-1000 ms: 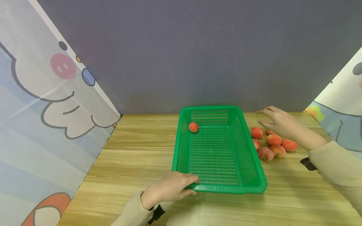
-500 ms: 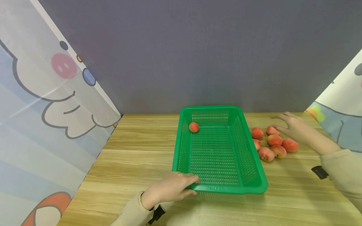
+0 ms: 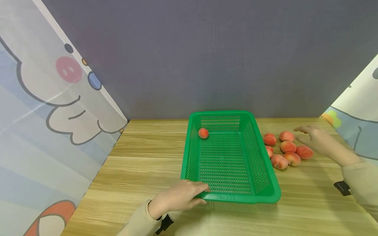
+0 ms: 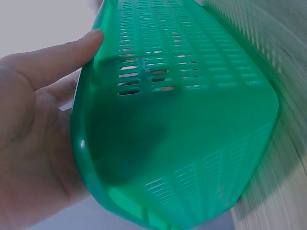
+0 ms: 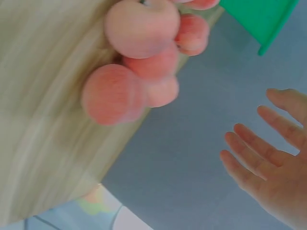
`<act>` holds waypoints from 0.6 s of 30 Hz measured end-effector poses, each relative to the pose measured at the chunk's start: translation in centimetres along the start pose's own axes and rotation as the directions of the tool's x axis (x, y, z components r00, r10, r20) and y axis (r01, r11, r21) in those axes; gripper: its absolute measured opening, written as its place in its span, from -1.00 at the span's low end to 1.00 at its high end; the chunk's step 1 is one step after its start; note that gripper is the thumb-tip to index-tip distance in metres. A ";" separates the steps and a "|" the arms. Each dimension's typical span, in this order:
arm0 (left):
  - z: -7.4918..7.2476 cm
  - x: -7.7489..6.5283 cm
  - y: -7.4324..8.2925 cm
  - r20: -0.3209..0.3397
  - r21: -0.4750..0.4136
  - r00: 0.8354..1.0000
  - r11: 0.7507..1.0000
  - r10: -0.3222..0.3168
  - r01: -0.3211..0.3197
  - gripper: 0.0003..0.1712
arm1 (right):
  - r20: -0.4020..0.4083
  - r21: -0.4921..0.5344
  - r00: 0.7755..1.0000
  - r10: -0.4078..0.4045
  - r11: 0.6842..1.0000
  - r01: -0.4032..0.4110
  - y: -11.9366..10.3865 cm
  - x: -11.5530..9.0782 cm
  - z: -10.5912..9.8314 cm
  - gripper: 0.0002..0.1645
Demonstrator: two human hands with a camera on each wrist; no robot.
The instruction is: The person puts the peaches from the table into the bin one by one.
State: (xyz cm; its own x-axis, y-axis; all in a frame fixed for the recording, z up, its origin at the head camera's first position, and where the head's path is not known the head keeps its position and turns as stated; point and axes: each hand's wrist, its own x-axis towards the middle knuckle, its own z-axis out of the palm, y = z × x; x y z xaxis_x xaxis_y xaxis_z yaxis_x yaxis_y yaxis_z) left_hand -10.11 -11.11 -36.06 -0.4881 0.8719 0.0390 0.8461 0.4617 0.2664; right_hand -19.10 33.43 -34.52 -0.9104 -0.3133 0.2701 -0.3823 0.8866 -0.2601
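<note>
A green plastic basket (image 3: 230,197) with slotted walls stands on the wooden table. One red-orange peach (image 3: 203,133) lies inside it, by the far left corner. My left hand (image 3: 180,196) grips the near rim at the left corner; in the left wrist view the thumb (image 4: 62,60) lies on one side of the rim, with the fingers partly hidden behind it. Several peaches (image 3: 287,147) lie in a cluster just right of the basket. My right hand (image 3: 317,141), slightly blurred, hovers beside the cluster's right side. In the right wrist view its fingers are spread and hold nothing.
A plain grey wall panel (image 3: 189,59) rises behind the table (image 3: 141,157). Sheets with cartoon prints (image 3: 59,108) stand at the left and right sides. The basket's right wall hides part of one peach (image 3: 269,151).
My right hand has moved right and toward me, from above the far side of the peaches to their right edge, uncovering the far peach. My left hand keeps its grip on the basket.
</note>
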 end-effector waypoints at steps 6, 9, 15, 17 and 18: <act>0.0 0.1 -0.1 -0.014 0.001 1.000 1.000 0.015 -0.015 -0.74 | 0.074 -0.001 0.996 0.054 0.999 -0.054 1.2 -0.6 0.5 -0.61; -0.1 0.2 -0.1 -0.005 -0.014 1.000 1.000 0.008 -0.008 -0.74 | 0.129 0.012 0.988 0.087 0.996 -0.089 1.8 -1.0 0.7 -0.57; -0.2 0.3 0.0 0.004 -0.010 1.000 1.000 -0.008 0.008 -0.74 | 0.167 0.011 0.980 0.110 0.994 -0.113 2.7 -1.5 1.2 -0.52; -0.2 0.3 0.0 0.002 0.000 1.000 1.000 -0.009 0.009 -0.74 | 0.171 0.008 0.979 0.112 0.993 -0.115 2.9 -1.6 1.4 -0.52; -0.2 0.3 0.0 0.001 0.003 1.000 1.000 -0.008 0.008 -0.74 | 0.172 0.009 0.978 0.113 0.993 -0.117 3.0 -1.7 1.5 -0.51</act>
State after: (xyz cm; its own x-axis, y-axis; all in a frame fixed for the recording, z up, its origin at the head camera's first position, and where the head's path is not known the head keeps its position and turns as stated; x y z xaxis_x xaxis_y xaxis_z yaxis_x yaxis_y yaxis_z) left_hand -10.30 -10.88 -35.88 -0.4946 0.8684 0.0363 0.8429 0.4690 0.2638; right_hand -18.96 36.11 -37.18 -0.9614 -0.2647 0.0751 -0.2750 0.9140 -0.2983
